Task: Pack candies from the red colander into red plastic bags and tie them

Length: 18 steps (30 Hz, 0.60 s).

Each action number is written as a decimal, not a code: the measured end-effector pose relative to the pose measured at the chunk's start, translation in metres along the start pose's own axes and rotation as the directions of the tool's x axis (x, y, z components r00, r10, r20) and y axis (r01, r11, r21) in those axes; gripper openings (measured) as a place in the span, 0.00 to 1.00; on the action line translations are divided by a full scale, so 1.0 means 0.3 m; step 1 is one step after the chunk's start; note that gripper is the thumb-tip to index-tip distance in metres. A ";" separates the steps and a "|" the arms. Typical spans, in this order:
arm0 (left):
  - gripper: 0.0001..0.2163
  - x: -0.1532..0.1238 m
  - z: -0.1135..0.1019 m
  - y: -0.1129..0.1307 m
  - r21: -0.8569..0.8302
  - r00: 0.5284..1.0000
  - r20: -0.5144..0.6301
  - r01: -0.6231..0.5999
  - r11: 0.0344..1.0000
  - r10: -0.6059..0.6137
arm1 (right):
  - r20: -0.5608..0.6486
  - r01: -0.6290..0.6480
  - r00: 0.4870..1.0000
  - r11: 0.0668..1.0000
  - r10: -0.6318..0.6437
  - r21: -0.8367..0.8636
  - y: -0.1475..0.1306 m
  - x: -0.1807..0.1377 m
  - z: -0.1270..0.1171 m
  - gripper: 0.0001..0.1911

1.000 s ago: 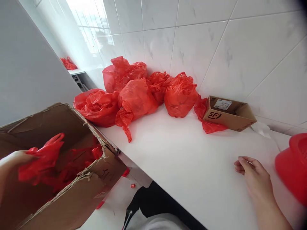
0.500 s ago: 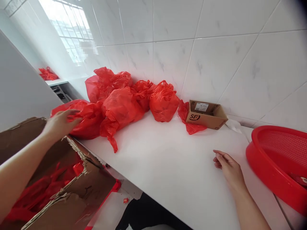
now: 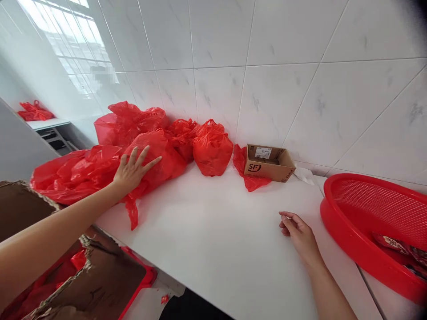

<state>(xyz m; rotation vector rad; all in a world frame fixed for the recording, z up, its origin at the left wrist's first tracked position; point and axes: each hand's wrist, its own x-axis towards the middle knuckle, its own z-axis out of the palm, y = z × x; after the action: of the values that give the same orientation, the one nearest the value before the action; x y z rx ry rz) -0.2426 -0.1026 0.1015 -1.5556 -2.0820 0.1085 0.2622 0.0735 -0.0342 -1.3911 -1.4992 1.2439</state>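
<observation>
My left hand [image 3: 132, 171] reaches out with fingers spread and lies flat against a filled red plastic bag [image 3: 160, 160] in a heap of several red bags at the back of the white counter [image 3: 207, 240]. It grips nothing. Another red bag [image 3: 73, 173] lies just left of it, and a knotted one [image 3: 211, 149] stands to the right. My right hand [image 3: 298, 233] rests on the counter with its fingers loosely curled, holding nothing, a little left of a red plastic basket [image 3: 336, 222].
A small brown cardboard box [image 3: 268, 162] stands against the tiled wall, with a red bag under it. A torn large cardboard box [image 3: 83, 284] with red bags inside stands below the counter's left edge. Red packets lie in the basket.
My left hand let go of a red bag inside the large box, rose, and moved right onto the heap of bags. The view turned right, showing more of the basket.
</observation>
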 end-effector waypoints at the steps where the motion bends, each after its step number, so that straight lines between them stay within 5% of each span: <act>1: 0.31 0.006 0.009 0.001 0.004 1.000 0.002 -0.006 1.000 0.006 | -0.001 -0.001 1.000 1.000 0.001 0.000 -0.001 -0.001 0.000 0.22; 6: 0.31 0.039 0.037 -0.028 0.000 0.998 0.055 -0.006 1.000 0.006 | 0.001 -0.006 1.000 1.000 0.006 0.000 -0.005 -0.004 0.003 0.21; 10: 0.38 0.011 -0.012 -0.044 -0.021 0.989 0.126 -0.070 0.997 0.072 | -0.006 -0.017 1.000 1.000 0.017 -0.023 0.004 0.002 0.001 0.21; 15: 0.36 -0.163 -0.142 -0.066 -0.023 0.981 0.126 -0.147 0.989 0.149 | -0.008 -0.025 1.000 1.000 0.025 -0.011 0.013 0.008 -0.004 0.22; 18: 0.39 -0.342 -0.152 -0.149 0.139 0.987 0.128 0.084 0.987 -0.102 | -0.006 -0.034 0.999 0.999 0.034 -0.029 0.009 0.006 -0.005 0.21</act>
<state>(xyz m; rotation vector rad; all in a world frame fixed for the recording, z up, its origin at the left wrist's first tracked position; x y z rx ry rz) -0.2406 -0.2221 0.1196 -1.4033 -2.1996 0.3195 0.2642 0.0752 -0.0367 -1.4434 -1.5012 1.2422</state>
